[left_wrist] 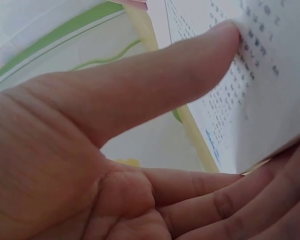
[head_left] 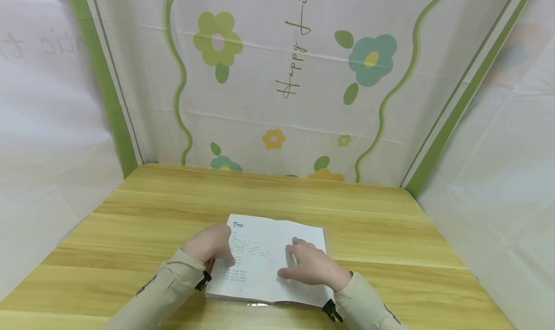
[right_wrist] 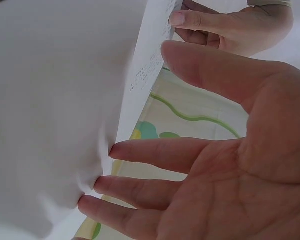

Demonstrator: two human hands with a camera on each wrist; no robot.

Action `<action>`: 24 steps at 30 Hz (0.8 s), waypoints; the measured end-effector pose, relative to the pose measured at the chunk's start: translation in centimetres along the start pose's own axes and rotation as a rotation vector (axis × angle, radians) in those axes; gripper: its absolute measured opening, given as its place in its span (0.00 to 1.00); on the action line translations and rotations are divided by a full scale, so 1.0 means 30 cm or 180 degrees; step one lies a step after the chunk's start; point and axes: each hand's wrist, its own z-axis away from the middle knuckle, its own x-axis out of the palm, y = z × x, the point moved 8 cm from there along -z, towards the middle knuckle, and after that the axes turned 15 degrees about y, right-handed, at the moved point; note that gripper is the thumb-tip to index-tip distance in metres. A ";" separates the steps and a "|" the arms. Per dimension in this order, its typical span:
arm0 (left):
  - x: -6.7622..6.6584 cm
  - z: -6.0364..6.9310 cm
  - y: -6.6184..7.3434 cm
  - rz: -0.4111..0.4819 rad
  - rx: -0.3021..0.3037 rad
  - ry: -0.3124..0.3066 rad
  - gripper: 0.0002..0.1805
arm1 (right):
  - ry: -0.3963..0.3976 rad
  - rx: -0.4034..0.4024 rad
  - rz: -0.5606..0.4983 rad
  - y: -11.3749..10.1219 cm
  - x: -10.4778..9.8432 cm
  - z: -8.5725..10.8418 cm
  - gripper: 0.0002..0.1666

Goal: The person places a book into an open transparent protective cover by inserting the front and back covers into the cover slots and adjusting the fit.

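An open book (head_left: 260,272) lies on the wooden table, with printed text on its left page and a blank right page. At the left edge, my left hand (head_left: 212,245) holds the book. Its thumb (left_wrist: 205,55) rests over the printed page (left_wrist: 270,115), and the other fingers reach under the edge. My right hand (head_left: 314,265) is over the blank page, its fingers spread. In the right wrist view, several fingertips (right_wrist: 115,150) touch that page (right_wrist: 55,100), with small creases in the paper beside them. The right thumb stands apart from the other fingers.
The wooden table (head_left: 173,204) extends around the book on all sides. Behind it hangs a white curtain (head_left: 260,108) printed with flowers and lettering, and similar sheets enclose the left and right sides. Something clear and shiny (head_left: 257,305) shows at the book's front edge.
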 end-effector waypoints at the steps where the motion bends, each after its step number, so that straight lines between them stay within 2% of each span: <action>1: 0.000 0.000 0.000 -0.0002 -0.0001 0.0000 0.20 | -0.0001 0.0007 -0.0004 0.000 -0.001 0.000 0.24; 6: -0.002 0.000 0.001 -0.0055 0.0022 0.0005 0.19 | -0.0015 0.0045 -0.0003 0.002 -0.002 0.001 0.31; 15: -0.005 0.007 0.003 -0.0004 0.0001 -0.0001 0.19 | 0.0003 0.0024 -0.0014 0.000 -0.003 0.001 0.29; 24: -0.014 0.007 0.032 -0.0167 0.0297 0.0029 0.19 | 0.0004 0.0042 -0.0054 0.002 -0.005 0.002 0.32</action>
